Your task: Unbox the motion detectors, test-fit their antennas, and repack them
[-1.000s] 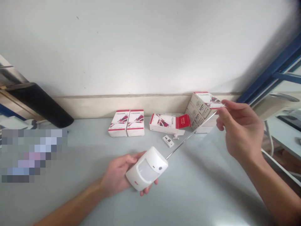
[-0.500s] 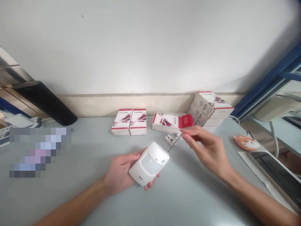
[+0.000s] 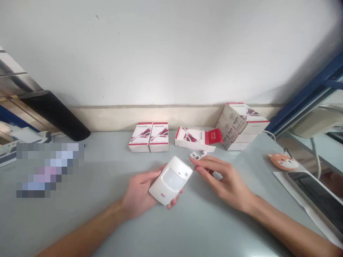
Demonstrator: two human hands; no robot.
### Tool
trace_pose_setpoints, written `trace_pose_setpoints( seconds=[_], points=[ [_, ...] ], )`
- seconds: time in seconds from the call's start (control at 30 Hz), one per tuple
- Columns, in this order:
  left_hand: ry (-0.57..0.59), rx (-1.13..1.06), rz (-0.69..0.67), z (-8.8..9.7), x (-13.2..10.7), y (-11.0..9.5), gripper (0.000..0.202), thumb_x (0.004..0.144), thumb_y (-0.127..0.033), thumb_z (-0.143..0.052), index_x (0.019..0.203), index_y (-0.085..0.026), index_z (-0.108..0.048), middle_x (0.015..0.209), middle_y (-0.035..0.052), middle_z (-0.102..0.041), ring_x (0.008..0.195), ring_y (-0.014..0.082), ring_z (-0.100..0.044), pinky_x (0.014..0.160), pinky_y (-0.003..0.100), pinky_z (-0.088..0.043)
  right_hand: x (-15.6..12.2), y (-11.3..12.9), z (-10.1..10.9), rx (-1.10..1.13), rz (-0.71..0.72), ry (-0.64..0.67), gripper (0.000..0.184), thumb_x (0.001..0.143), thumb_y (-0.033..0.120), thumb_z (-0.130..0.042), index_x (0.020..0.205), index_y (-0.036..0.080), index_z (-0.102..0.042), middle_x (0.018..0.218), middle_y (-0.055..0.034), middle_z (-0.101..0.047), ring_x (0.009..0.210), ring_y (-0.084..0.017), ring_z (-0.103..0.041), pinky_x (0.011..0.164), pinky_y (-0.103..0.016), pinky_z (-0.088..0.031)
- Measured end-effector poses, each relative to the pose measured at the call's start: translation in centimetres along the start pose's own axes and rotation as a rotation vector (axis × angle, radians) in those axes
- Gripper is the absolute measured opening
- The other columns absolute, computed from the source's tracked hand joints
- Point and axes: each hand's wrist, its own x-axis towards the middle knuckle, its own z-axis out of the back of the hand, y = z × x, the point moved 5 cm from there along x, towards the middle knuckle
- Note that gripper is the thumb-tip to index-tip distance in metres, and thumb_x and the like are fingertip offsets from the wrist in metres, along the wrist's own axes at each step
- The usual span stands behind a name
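My left hand is closed round a white motion detector, its fingers wrapping the far side. The detector is tilted, with its pale lens facing up and a small red mark near its lower end. A thin metal antenna sticks out of the top corner, only a short piece showing. My right hand pinches that antenna between thumb and fingertips, close to the casing. Just behind the right fingertips lies a small white bracket, partly covered by the hand.
Two red-and-white boxes stand near the wall. Beside them lies an opened box with its red flap out, then a stack of boxes. At right are an orange animal-face case and a phone; a black cylinder leans at left.
My right hand has moved down and left to the detector's top, and the exposed antenna is much shorter. The left hand still holds the detector in nearly the same place.
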Motion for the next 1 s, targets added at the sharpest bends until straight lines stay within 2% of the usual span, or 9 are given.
trace_pose_setpoints(
  seconds=[0.13, 0.27, 0.33, 0.43, 0.63, 0.77, 0.83, 0.93, 1.0],
  points=[
    [-0.065, -0.027, -0.031, -0.2, 0.2, -0.2, 0.049, 0.105, -0.035, -0.036, 0.13, -0.006, -0.066, 0.1, 0.0225, -0.075, 0.078, 0.0307, -0.069, 0.073, 0.042, -0.048, 0.6, 0.1, 2.0, -0.325, 0.097, -0.044, 0.037, 0.106, 0.028, -0.053, 0.141, 0.032, -0.067, 0.117, -0.0053, -0.074, 0.086, -0.018, -0.068, 0.069, -0.031, -0.053],
    [-0.146, -0.068, -0.066, -0.4, 0.2, -0.7, 0.043, 0.103, -0.033, -0.042, 0.12, -0.006, -0.07, 0.103, 0.023, -0.075, 0.08, 0.032, -0.069, 0.075, 0.044, -0.049, 1.1, -0.9, 4.7, -0.624, -0.009, -0.219, 0.023, 0.104, 0.029, -0.056, 0.117, 0.032, -0.075, 0.108, 0.0005, -0.076, 0.063, -0.013, -0.061, 0.061, -0.031, -0.048],
    [-0.161, -0.068, -0.071, -0.5, 0.2, -0.9, 0.041, 0.103, -0.031, -0.041, 0.121, -0.006, -0.069, 0.105, 0.0238, -0.075, 0.082, 0.0326, -0.069, 0.078, 0.045, -0.048, 1.3, -1.7, 5.0, -0.685, -0.069, -0.21, 0.018, 0.103, 0.033, -0.057, 0.107, 0.032, -0.075, 0.106, 0.0019, -0.076, 0.059, -0.012, -0.06, 0.057, -0.031, -0.046],
    [-0.175, -0.051, -0.063, -0.5, 0.3, -0.9, 0.042, 0.104, -0.031, -0.04, 0.125, -0.006, -0.067, 0.107, 0.0241, -0.074, 0.084, 0.0324, -0.069, 0.081, 0.046, -0.048, 1.2, -2.3, 3.8, -0.761, -0.062, -0.135, 0.02, 0.104, 0.036, -0.057, 0.114, 0.032, -0.074, 0.113, 0.0003, -0.077, 0.071, -0.016, -0.071, 0.054, -0.031, -0.046],
    [-0.186, -0.03, -0.061, -0.4, 0.4, -0.7, 0.043, 0.104, -0.032, -0.039, 0.119, -0.005, -0.069, 0.099, 0.0203, -0.073, 0.081, 0.0305, -0.067, 0.077, 0.042, -0.048, 0.7, -2.5, 0.7, -0.708, 0.076, -0.019, 0.029, 0.105, 0.037, -0.056, 0.131, 0.031, -0.067, 0.132, -0.0067, -0.069, 0.104, -0.024, -0.075, 0.078, -0.038, -0.06],
    [-0.161, -0.017, -0.058, -0.4, 0.5, -0.5, 0.043, 0.103, -0.034, -0.042, 0.124, -0.006, -0.068, 0.1, 0.0198, -0.073, 0.082, 0.0306, -0.068, 0.077, 0.042, -0.048, 0.9, -1.8, 1.8, -0.611, 0.068, -0.161, 0.02, 0.106, 0.036, -0.056, 0.119, 0.03, -0.069, 0.122, -0.005, -0.072, 0.102, -0.023, -0.073, 0.078, -0.036, -0.06],
    [-0.15, -0.006, -0.054, -0.3, 0.4, -0.5, 0.044, 0.103, -0.036, -0.042, 0.128, -0.008, -0.066, 0.102, 0.0198, -0.074, 0.083, 0.0304, -0.068, 0.077, 0.042, -0.048, 0.9, -1.4, 2.2, -0.504, 0.064, -0.162, 0.017, 0.107, 0.034, -0.054, 0.114, 0.029, -0.069, 0.116, -0.0042, -0.073, 0.098, -0.021, -0.073, 0.076, -0.034, -0.059],
    [-0.119, 0.037, -0.06, -0.4, 0.4, -0.4, 0.045, 0.104, -0.036, -0.041, 0.13, -0.009, -0.064, 0.106, 0.0194, -0.073, 0.085, 0.0296, -0.067, 0.079, 0.042, -0.048, 0.7, -0.5, 1.8, -0.401, 0.116, -0.08, 0.021, 0.107, 0.033, -0.055, 0.124, 0.029, -0.066, 0.119, -0.0059, -0.073, 0.102, -0.021, -0.072, 0.081, -0.033, -0.059],
    [-0.094, 0.069, -0.069, -0.5, 0.3, -0.4, 0.046, 0.104, -0.036, -0.04, 0.133, -0.009, -0.063, 0.108, 0.0192, -0.072, 0.086, 0.0293, -0.067, 0.079, 0.041, -0.048, 0.5, 0.1, 1.9, -0.434, 0.174, -0.126, 0.023, 0.106, 0.031, -0.056, 0.128, 0.028, -0.064, 0.12, -0.0068, -0.073, 0.103, -0.021, -0.071, 0.085, -0.036, -0.058]
  ],
)
